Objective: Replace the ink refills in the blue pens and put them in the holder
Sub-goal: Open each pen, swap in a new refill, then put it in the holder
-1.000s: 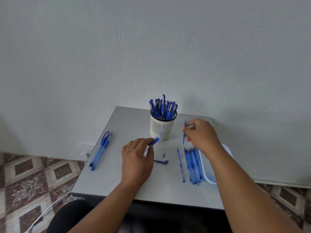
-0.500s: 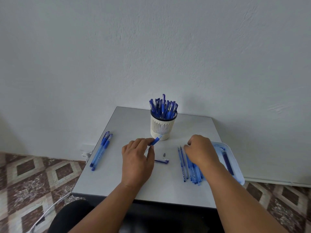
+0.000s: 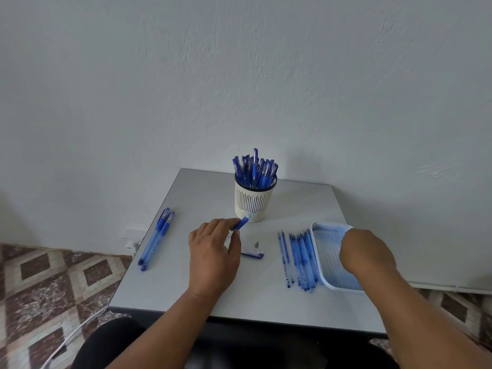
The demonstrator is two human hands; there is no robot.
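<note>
A person sits at a small grey square table (image 3: pixel 266 288) that stands against a pale plastered wall (image 3: pixel 239 75). The left hand (image 3: pixel 213 259) rests near the middle of the table and pinches a blue pen barrel with a clear body (image 3: pixel 241 224) between the thumb and the curled fingers; the blue end of the barrel points up and away, toward the foot of the holder. The right hand (image 3: pixel 366 253) is over the white shallow plastic tray (image 3: pixel 318 251) at the right edge of the table. Its back is turned to the viewer and the fingers are hidden, so I cannot tell if it holds something.

The cream slotted cylindrical pen holder with a dark rim (image 3: pixel 254 199) stands at the far side of the table, full of capped blue pens (image 3: pixel 255 167) that stand upright. Between the left hand and the tray lies a row of thin blue ink refills (image 3: pixel 299 258), side by side, just beside the left wall of the tray. Near the left thumb lie a blue pen cap (image 3: pixel 253 254) and a small pointed pen tip piece (image 3: pixel 256 245). Two whole blue pens (image 3: pixel 155 239) lie together near the left edge of the table. The floor (image 3: pixel 53 283) has brown and cream diamond tiles, and a white cable (image 3: pixel 66 339) runs across it.
</note>
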